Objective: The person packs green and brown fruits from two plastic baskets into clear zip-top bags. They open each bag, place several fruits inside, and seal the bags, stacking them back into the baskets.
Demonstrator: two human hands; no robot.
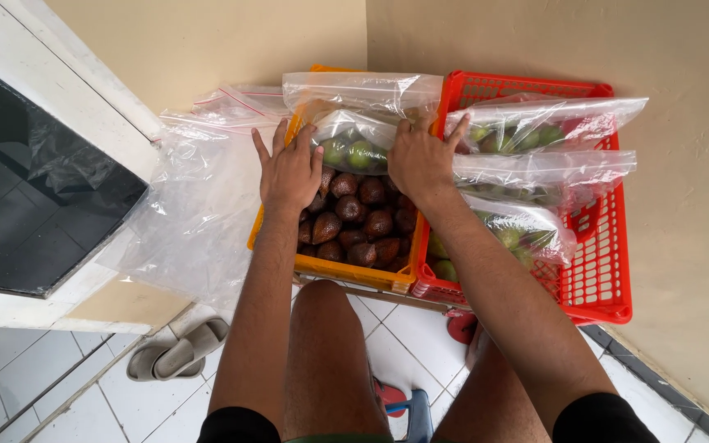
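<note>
Crates fill the middle of the view, two of them side by side against the beige wall: an orange crate (346,271) on the left and a red crate (601,279) touching its right side. What carries them is hidden beneath them. The orange crate holds a heap of brown, scaly-skinned fruit (354,221); its count is hard to make out, since the pile is partly covered.

Loose clear plastic bags (198,197) with red zip strips lie crumpled past the orange crate's left edge; how many cannot be told. Three filled bags (535,172) of green fruit lie stacked in the red crate, the lowest cut off by its near wall.

At the orange crate's far edge lies a clear zip bag of green fruit (354,148), shiny and rumpled, its top flap folded back. Both hands rest on it: the left hand (289,172) lies flat with fingers spread on its left end, and the right hand (420,160) presses its right end, fingers spread, tips partly hidden in plastic.

One grey sandal (178,353) sits on the white tiled floor (43,385).
</note>
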